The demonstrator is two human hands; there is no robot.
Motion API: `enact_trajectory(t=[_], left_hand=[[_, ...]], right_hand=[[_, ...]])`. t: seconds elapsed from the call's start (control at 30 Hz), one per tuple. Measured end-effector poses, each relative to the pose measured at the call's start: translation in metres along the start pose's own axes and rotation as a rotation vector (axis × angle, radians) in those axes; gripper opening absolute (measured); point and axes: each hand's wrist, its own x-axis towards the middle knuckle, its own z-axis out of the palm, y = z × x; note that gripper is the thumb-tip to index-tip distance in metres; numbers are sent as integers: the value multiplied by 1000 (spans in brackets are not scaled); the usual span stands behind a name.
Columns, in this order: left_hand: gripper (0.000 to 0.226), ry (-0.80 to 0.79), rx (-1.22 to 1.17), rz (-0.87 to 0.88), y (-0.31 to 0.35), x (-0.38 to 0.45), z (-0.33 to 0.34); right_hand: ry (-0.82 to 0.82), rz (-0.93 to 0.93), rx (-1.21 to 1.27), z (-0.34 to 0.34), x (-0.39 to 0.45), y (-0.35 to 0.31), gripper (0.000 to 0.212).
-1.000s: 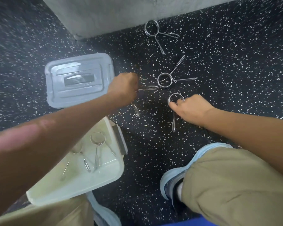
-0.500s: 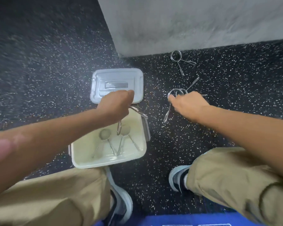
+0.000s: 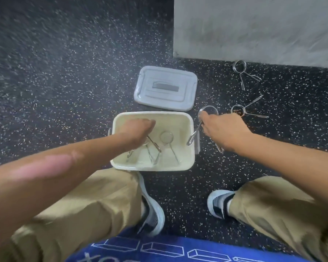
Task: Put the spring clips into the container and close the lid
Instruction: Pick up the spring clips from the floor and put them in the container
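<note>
An open cream container (image 3: 190,163) stands on the speckled floor between my knees. Its grey lid (image 3: 166,87) lies flat just behind it. My left hand (image 3: 139,127) is down inside the container, closed on a metal spring clip (image 3: 154,145) whose legs stick out below my fingers. Another spring clip (image 3: 167,138) lies on the container's bottom, and one more is partly hidden by my arm. My right hand (image 3: 223,129) grips a spring clip (image 3: 208,110) beside the container's right rim. Two loose spring clips (image 3: 239,109) (image 3: 240,68) lie on the floor to the right.
A grey concrete block (image 3: 254,25) fills the upper right, close behind the farthest clip. My shoes (image 3: 152,210) (image 3: 219,204) and khaki-clad knees flank the container's near side. Blue printed cloth (image 3: 159,250) runs along the bottom edge.
My left hand has gone down into the container with its clip. My right hand has lifted its clip off the floor and carried it left to the container's rim.
</note>
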Motion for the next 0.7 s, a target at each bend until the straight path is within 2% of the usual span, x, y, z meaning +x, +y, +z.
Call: enact_trajectory(t=[0.17, 0.4, 0.7], left_hand=[[24, 3, -1, 28, -1, 5, 34], [25, -58, -20, 71, -6, 10, 81], [31, -89, -35, 14, -7, 10, 80]], right_hand=[[40, -54, 34, 4, 6, -19, 12], [10, -126, 46, 20, 7, -31, 20], [38, -161, 98, 25, 10, -34, 17]])
